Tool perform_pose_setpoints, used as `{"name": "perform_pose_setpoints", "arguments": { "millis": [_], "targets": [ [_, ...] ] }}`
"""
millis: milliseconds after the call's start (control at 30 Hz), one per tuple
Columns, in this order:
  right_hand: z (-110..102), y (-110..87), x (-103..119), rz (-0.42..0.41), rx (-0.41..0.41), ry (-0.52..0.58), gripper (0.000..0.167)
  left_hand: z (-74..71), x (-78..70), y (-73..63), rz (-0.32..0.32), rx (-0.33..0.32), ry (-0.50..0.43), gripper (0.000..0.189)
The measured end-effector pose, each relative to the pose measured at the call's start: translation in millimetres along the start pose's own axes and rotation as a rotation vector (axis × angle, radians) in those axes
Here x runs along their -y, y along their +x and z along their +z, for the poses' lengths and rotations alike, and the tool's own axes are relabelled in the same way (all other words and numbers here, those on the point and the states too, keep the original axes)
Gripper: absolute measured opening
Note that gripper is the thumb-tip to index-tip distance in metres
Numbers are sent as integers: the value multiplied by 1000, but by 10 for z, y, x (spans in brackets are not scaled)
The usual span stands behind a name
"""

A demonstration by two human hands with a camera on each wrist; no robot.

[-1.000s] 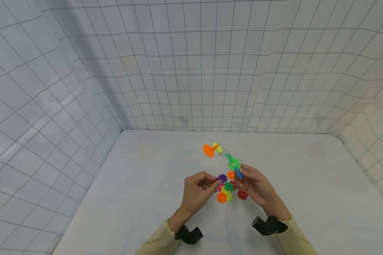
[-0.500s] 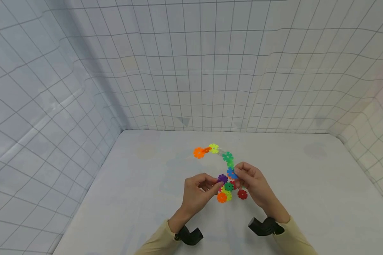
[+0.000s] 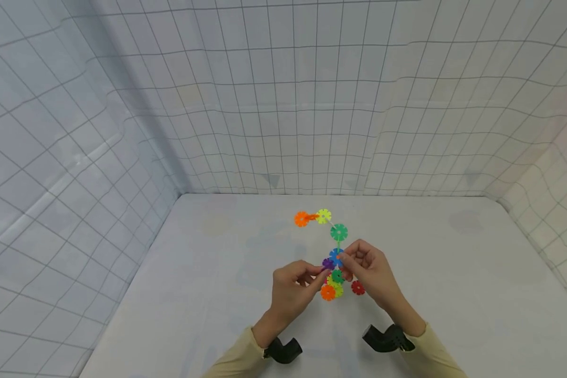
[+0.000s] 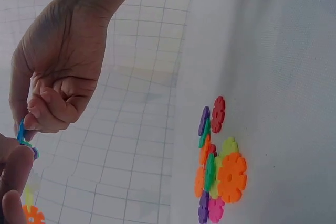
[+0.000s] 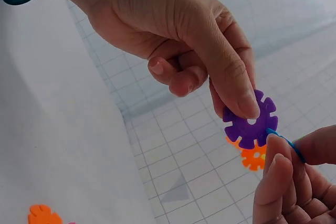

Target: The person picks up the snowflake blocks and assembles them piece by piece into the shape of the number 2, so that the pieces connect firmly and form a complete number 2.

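In the head view my left hand [image 3: 290, 291] pinches a purple notched disc [image 3: 328, 263] between thumb and fingertips. My right hand [image 3: 375, 275] pinches a blue notched disc [image 3: 335, 255] at the near end of a chain of interlocked discs. That chain curves up and left through a green disc [image 3: 338, 232] and a yellow disc [image 3: 323, 216] to an orange disc [image 3: 301, 219]. Seen from the right wrist, the blue disc [image 5: 287, 144] stands edge-on against the rim notches of the purple disc [image 5: 252, 127].
Below the hands, several loose discs lie in a small pile on the white table [image 3: 208, 294], among them an orange disc [image 3: 328, 293] and a green disc [image 3: 337, 276]. A red disc [image 3: 358, 287] lies just to the right. Grid-patterned walls [image 3: 283, 105] enclose the table.
My right hand has turned the chain and moved it left, bringing the blue disc from apart to right at the purple one. My left hand stays nearly still, holding the purple disc.
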State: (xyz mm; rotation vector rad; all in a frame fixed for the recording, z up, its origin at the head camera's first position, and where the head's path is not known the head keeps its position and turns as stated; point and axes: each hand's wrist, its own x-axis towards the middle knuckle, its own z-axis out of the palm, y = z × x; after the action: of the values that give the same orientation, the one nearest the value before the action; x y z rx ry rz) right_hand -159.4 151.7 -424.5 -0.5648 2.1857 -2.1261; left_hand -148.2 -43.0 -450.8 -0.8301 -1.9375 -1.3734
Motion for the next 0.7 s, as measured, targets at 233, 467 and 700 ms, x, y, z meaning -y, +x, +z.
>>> {"name": "perform_pose_setpoints", "arguments": {
  "millis": [233, 467, 700],
  "targets": [
    [-11, -2, -9, -17, 46, 1, 13, 16, -17, -25, 44, 4, 7, 12],
    [-61, 10, -20, -25, 113, 32, 13, 53, -12, -64, 58, -13, -51, 12],
    [-49, 16, -13, -22, 90, 36, 14, 30, -266, 108, 44, -55, -105, 24]
  ]
}}
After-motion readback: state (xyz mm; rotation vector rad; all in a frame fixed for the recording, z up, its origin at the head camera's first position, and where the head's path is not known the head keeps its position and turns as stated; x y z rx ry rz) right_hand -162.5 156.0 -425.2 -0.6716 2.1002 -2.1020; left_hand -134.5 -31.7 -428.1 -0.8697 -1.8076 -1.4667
